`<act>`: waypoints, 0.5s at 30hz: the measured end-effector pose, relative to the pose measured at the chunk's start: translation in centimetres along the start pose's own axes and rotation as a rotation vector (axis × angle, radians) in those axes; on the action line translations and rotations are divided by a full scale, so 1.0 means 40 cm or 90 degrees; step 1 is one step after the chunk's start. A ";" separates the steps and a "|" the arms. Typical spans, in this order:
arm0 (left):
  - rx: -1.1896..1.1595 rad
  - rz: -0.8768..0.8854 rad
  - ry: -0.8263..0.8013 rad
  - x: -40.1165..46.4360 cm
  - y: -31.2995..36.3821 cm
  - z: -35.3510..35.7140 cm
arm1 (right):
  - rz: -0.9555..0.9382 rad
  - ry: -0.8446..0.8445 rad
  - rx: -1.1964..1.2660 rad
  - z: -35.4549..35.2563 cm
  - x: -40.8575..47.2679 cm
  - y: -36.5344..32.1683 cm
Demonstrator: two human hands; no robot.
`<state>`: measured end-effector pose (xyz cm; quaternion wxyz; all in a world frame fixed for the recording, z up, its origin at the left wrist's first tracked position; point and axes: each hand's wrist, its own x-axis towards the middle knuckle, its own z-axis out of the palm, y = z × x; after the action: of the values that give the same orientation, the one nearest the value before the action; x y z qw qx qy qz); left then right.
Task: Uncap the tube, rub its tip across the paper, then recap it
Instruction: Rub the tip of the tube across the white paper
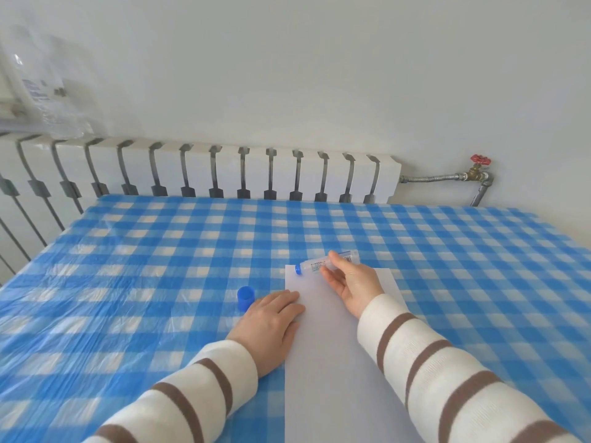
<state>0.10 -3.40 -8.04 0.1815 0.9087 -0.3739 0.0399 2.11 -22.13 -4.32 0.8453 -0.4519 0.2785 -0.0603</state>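
While the left hand (271,318) lay flat on the paper (332,362) beside the cap (245,298), the right hand (351,282) pinched the tube (323,265), lying left-right, tip (298,269) leftward at the paper's far edge.

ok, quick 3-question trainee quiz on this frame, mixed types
1. True or false: the cap is on the tube.
2. Which hand holds the tube? A) left hand B) right hand C) neither
3. Fill in: the tube's blue tip sits at the far-left corner of the ____.

Key
1. False: the cap stands on the tablecloth, beside the left hand.
2. B: the right hand holds the tube; the left hand lies flat on the paper's left edge.
3. paper
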 end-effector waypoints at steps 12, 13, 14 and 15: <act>-0.009 0.000 -0.001 0.000 0.001 -0.001 | -0.008 0.030 -0.014 -0.038 -0.005 -0.020; -0.009 0.001 0.001 0.001 0.001 -0.002 | -0.011 0.036 -0.019 -0.044 -0.006 -0.023; -0.009 -0.001 0.001 0.001 0.002 -0.002 | -0.014 0.041 -0.021 -0.050 -0.007 -0.027; -0.009 -0.002 0.001 0.002 0.002 -0.002 | -0.017 0.044 -0.019 -0.056 -0.007 -0.031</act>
<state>0.10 -3.46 -7.92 0.1885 0.9078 -0.3726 0.0376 0.88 -24.40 -4.19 0.8276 -0.4657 0.3021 -0.0833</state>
